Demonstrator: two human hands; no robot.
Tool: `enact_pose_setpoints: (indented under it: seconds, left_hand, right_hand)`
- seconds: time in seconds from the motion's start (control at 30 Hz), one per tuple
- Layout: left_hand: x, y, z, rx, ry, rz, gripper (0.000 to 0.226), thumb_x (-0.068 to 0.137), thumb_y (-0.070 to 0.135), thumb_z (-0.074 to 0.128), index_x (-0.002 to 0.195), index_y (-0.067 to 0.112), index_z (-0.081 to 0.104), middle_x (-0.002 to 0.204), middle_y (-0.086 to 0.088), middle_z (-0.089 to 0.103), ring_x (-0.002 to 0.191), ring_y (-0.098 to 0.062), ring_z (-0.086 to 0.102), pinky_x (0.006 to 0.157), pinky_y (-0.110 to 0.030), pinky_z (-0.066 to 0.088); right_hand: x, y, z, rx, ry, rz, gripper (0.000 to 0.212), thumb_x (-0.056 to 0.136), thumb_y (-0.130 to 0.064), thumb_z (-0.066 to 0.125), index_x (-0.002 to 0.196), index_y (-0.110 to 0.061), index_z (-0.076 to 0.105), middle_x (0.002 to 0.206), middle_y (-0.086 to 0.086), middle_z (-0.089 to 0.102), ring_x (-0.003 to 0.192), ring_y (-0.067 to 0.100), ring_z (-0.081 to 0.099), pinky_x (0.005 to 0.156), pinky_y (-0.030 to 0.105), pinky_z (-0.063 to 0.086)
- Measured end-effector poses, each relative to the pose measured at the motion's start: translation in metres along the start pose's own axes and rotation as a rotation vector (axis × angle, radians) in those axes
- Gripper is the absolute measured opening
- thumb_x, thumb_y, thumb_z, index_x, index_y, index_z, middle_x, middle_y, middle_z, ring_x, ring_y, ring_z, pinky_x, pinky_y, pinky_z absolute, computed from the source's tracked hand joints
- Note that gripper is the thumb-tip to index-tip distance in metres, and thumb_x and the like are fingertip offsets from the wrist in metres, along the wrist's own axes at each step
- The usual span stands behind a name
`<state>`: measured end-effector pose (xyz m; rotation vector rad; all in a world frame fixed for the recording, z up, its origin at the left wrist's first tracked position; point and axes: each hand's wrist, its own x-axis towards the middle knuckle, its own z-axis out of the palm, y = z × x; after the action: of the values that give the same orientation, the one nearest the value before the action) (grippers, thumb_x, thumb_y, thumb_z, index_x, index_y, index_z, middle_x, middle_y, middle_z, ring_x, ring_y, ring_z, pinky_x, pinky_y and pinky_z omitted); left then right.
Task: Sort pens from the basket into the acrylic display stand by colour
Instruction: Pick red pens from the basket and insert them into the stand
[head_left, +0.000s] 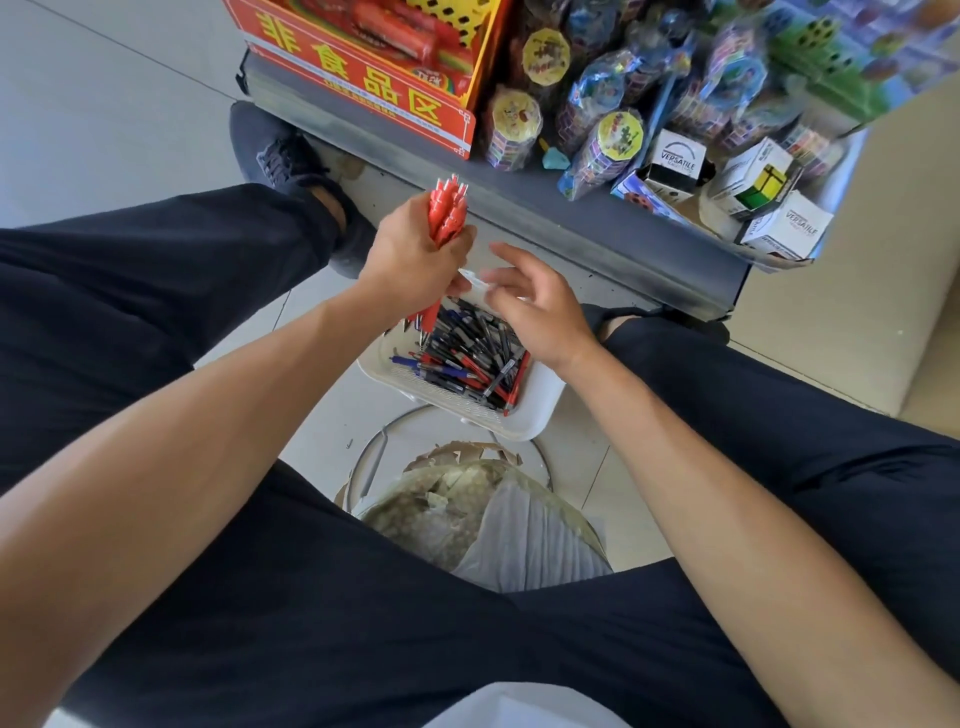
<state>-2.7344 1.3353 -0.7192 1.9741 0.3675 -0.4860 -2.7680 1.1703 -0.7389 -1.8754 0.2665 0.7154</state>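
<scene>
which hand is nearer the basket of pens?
Right. The right hand hangs open just above the basket; the left hand grips a bunch of red pens, higher, at its left edge.

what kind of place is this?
Likely a small shop aisle: a grey retail shelf stacked with packaged toys and boxed puzzle cubes, plus a red Chinese section sign.

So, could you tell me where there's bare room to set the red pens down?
Bare: the grey shelf edge beyond the right hand, and floor tiles left of the white basket. Crowded: the basket's pens and the toy shelf. The left hand grips the red pens.
</scene>
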Motion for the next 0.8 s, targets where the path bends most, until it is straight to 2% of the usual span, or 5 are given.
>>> enact_pose_setpoints:
  seconds: [0.17,0.27,0.43,0.53,0.8]
  left_hand:
    - [-0.007,0.005,0.0,-0.049,0.031,0.044,0.018,0.1,0.026,0.062,0.105,0.01,0.056,0.081,-0.008,0.071,0.057,-0.013,0.071,0.053,-0.02,0.056]
    - [-0.013,0.011,0.0,-0.055,0.035,0.089,0.013,0.1,0.025,0.061,0.105,0.013,0.057,0.08,-0.006,0.071,0.06,-0.014,0.072,0.058,-0.026,0.061]
    - [-0.027,0.023,0.003,-0.073,0.024,0.144,0.011,0.1,0.023,0.061,0.105,0.014,0.057,0.082,-0.004,0.075,0.065,-0.018,0.074,0.066,-0.032,0.064]
    - [-0.037,0.029,0.005,-0.112,0.013,0.177,0.013,0.099,0.018,0.061,0.108,0.008,0.059,0.086,-0.005,0.076,0.07,-0.016,0.076,0.071,-0.033,0.064]
    - [-0.051,0.059,-0.002,-0.24,0.019,0.286,0.024,0.094,0.029,0.07,0.108,0.009,0.069,0.096,-0.005,0.078,0.09,-0.016,0.076,0.087,-0.041,0.062]
  right_hand:
    - [-0.015,-0.005,-0.017,-0.111,-0.007,-0.018,0.062,0.095,-0.027,0.065,0.153,-0.033,0.042,0.145,-0.012,0.055,0.12,-0.005,0.052,0.098,0.017,0.038]
    - [-0.027,-0.009,-0.023,-0.17,0.009,-0.028,0.066,0.095,-0.038,0.066,0.154,-0.04,0.036,0.152,-0.018,0.047,0.117,0.003,0.053,0.102,0.025,0.041]
    - [-0.043,-0.019,-0.032,-0.322,0.031,-0.084,0.07,0.096,-0.042,0.063,0.156,-0.043,0.029,0.159,-0.017,0.039,0.141,0.017,0.044,0.113,0.033,0.038]
    - [-0.053,-0.023,-0.035,-0.333,0.064,-0.098,0.072,0.095,-0.043,0.064,0.156,-0.044,0.027,0.161,-0.015,0.036,0.144,0.021,0.042,0.115,0.038,0.039]
    - [-0.081,-0.049,-0.057,-0.345,0.138,-0.208,0.075,0.098,-0.037,0.063,0.159,-0.042,0.021,0.164,-0.012,0.029,0.148,0.021,0.035,0.114,0.036,0.036]
